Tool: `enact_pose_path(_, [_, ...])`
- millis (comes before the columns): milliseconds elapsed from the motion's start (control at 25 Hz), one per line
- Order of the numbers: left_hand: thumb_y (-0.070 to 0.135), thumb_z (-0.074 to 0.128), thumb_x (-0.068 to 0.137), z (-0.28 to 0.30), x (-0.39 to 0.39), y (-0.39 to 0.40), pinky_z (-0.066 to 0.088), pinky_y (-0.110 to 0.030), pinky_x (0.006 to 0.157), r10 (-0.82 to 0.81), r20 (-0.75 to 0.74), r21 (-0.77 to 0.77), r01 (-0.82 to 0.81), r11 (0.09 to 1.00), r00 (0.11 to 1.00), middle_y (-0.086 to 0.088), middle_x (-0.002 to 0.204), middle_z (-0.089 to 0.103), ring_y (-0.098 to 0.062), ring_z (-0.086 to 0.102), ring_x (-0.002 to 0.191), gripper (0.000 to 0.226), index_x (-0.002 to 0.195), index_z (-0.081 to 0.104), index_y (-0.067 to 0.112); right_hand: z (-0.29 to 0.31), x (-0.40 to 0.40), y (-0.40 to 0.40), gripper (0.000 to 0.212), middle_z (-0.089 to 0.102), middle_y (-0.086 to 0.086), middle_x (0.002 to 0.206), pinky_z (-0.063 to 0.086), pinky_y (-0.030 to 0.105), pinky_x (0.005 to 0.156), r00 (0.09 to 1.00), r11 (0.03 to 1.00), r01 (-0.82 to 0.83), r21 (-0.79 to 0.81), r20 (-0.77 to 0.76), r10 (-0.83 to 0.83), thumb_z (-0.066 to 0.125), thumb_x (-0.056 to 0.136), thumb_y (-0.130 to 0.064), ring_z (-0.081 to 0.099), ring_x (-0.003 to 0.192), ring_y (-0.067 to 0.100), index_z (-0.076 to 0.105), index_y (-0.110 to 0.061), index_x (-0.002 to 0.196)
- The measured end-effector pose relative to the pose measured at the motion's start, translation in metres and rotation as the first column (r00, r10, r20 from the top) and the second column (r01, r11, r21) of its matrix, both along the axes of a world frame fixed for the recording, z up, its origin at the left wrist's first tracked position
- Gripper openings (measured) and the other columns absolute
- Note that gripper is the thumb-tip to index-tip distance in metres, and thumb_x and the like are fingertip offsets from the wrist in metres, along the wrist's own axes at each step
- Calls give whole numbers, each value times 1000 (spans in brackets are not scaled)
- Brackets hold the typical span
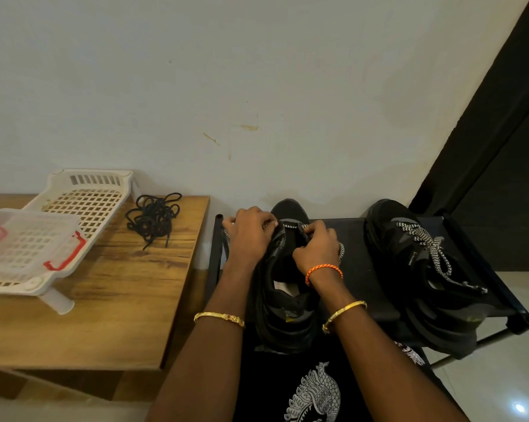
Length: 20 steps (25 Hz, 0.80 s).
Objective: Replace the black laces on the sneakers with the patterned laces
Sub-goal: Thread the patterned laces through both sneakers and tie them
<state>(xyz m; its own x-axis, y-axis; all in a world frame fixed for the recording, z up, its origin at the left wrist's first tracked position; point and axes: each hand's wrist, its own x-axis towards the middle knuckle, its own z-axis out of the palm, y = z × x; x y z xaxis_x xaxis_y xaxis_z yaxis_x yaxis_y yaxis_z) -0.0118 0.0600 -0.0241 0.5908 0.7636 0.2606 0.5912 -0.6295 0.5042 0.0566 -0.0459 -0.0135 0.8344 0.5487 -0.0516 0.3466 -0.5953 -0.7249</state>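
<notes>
A black sneaker (284,312) stands on a low black rack (357,263) in front of me. A black-and-white patterned lace (290,226) crosses its lowest eyelets near the toe. My left hand (251,236) pinches the lace at the shoe's left side. My right hand (316,248) grips the lace at the right side, and its loose end (341,249) hangs past my wrist. A second black sneaker (424,281) on the right of the rack is fully laced with a patterned lace (424,242). The removed black laces (153,217) lie tangled on the wooden table (111,300).
A white slotted plastic rack (83,205) and a clear lidded box with red clips (29,242) sit on the table's left side. A pale wall stands right behind the shoes. A dark panel (500,147) rises at the right, with tiled floor (506,376) below.
</notes>
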Motion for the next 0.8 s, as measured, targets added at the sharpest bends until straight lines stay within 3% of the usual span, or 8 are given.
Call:
enact_pose_path(200, [26,52,96,0,-5,-3,19,-35,89,118,-21,33,-117,993,993,3,112,62,-17,46,112,20,107,69,24,-3,-3,-1,39,45,16,121,47,40,92,999,998,40,38,4,-40,62,76,4,47,112,35,53,-8,112])
enact_pose_path(320, [22,53,95,6,-20,8,22,-39,93,327,44,39,-328,944,944,2,116,62,-19,44,115,21,108,69,25,-3,-3,-1,37,44,17,121,45,39,92,998,997,66,45,-5,-66,61,75,5,45,112,35,52,-6,109])
enact_pose_path(480, [24,53,95,14,-53,30,26,-47,96,724,118,-72,-721,689,680,-5,122,59,-29,43,116,21,110,67,23,-4,-1,-1,37,45,17,122,44,40,96,997,994,81,72,-19,-80,60,75,5,46,113,35,52,-7,109])
enact_pose_path(560, [23,52,95,16,-58,33,25,-50,99,816,116,-163,-800,578,566,-8,127,55,-31,40,121,23,114,64,19,-3,-1,-1,37,45,16,122,44,38,94,997,996,71,58,-40,-69,61,76,4,45,114,33,52,-8,110])
enact_pose_path(640, [22,53,93,20,-52,29,26,-50,102,782,85,-170,-765,622,617,-14,135,45,-34,36,126,36,128,52,14,0,3,-1,35,46,16,120,44,37,92,996,997,52,51,-74,-48,60,76,3,45,113,34,52,-8,108])
enact_pose_path(680, [23,55,91,21,-47,24,29,-50,103,689,94,-137,-676,724,719,-16,137,41,-35,35,127,46,135,45,15,0,6,0,33,47,16,118,45,37,92,995,998,32,47,-93,-27,60,75,2,46,112,34,52,-8,106])
enact_pose_path(760, [28,58,92,19,-29,13,30,-49,107,347,57,-44,-345,938,936,-12,139,42,-30,35,130,53,142,41,23,2,13,0,29,49,15,115,47,40,94,990,999,-14,39,-139,19,59,74,0,49,109,33,52,-10,101])
enact_pose_path(800, [30,57,93,17,-20,5,28,-47,108,175,4,-41,-175,984,985,-7,138,47,-26,36,131,47,139,46,28,2,15,0,27,51,15,114,47,42,94,986,999,-19,43,-162,26,59,74,-1,50,108,33,52,-11,98])
